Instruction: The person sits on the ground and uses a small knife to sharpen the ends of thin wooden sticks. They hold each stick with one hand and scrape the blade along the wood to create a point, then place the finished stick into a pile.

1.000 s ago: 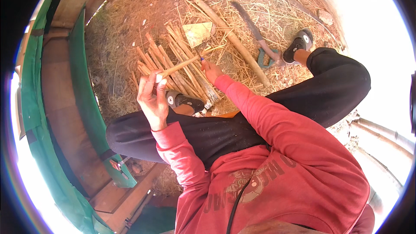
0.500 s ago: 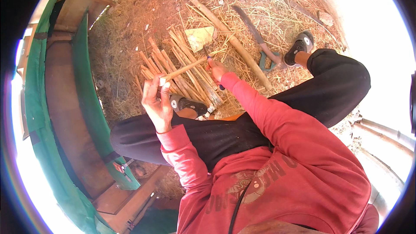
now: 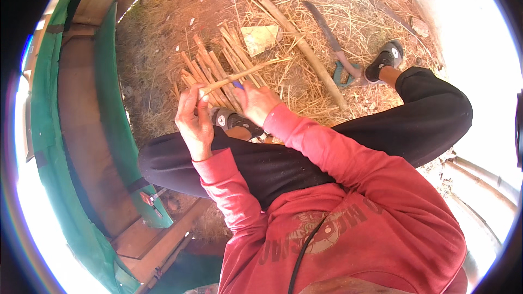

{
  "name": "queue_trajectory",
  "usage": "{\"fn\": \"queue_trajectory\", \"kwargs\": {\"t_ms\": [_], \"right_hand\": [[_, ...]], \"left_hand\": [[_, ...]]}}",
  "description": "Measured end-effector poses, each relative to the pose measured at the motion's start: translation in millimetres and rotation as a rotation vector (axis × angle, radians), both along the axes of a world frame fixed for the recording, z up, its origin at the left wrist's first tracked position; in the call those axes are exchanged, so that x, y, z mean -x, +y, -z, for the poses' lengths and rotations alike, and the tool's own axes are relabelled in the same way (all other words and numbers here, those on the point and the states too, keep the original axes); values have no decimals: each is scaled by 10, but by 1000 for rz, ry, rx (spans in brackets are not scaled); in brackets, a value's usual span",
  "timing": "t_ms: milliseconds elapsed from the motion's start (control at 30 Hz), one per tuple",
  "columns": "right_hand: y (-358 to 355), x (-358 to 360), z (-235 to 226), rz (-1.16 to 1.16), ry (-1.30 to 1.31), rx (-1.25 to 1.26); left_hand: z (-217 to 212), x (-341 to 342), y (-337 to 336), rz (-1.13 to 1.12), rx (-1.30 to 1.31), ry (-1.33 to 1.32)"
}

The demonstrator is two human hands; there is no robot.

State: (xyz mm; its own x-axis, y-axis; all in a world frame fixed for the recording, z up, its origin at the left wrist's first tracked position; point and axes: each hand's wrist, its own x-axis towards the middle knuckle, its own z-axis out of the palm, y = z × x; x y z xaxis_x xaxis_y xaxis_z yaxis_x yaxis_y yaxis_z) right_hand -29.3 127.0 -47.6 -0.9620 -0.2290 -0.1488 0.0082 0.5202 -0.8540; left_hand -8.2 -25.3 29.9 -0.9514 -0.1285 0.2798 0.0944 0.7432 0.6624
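- Your left hand pinches the near end of the thin stick.
- Its long axis runs toward two o'clock.
- Your right hand closes around its middle, nearer the free tip.

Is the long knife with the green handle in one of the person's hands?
No: the knife lies on the straw-strewn ground beside a long pole, while the left hand and right hand hold a thin stick.
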Motion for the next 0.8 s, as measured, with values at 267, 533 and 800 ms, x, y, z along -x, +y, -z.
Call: {"fn": "queue_trajectory", "kwargs": {"t_ms": [267,533,800], "right_hand": [[-46,-133,-15,46,212,62],[-25,-54,138,43,159,8],[20,-54,412,11,138,14]], "left_hand": [[4,-39,34,56,15,42],[-8,-45,-19,56,67,32],[50,-49,-14,62,-44,43]]}}
